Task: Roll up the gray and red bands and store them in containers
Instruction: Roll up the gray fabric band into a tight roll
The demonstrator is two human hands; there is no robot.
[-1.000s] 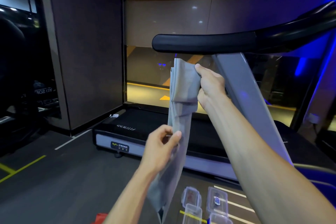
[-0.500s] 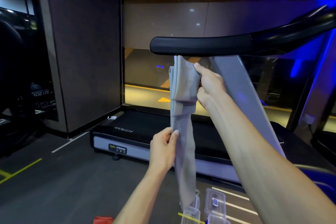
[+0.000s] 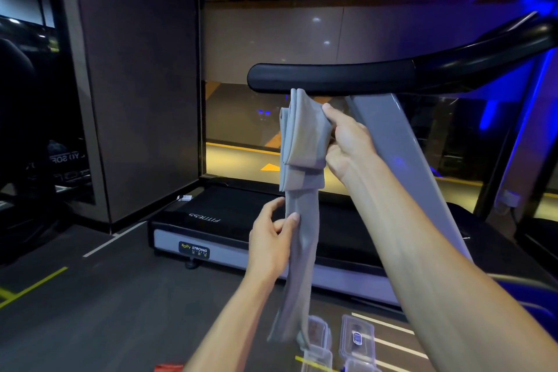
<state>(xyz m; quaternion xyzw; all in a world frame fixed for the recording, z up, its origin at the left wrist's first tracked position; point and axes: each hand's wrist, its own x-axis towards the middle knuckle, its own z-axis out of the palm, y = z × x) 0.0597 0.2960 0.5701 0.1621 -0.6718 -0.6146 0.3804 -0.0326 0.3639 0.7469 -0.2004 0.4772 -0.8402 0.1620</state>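
Note:
The gray band [image 3: 303,148] hangs in front of me, its top part folded over into a thick flat bundle. My right hand [image 3: 347,142] grips that folded top just under the treadmill handrail. My left hand [image 3: 271,238] pinches the hanging strip lower down between thumb and fingers. The loose tail reaches down to the floor containers. The red band [image 3: 169,368] lies on the floor at the bottom edge, mostly cut off. Clear plastic containers [image 3: 357,338] with lids sit on the floor at the bottom centre.
A treadmill [image 3: 229,220] stands ahead with its black handrail [image 3: 332,77] and gray upright [image 3: 401,154] close to my right arm. A dark pillar [image 3: 136,84] is at the left. Yellow and white floor lines cross the dark floor.
My left hand has slid up the hanging strip and drawn it straighter. The tail swung right, over the containers. My right hand stays gripping the folded top.

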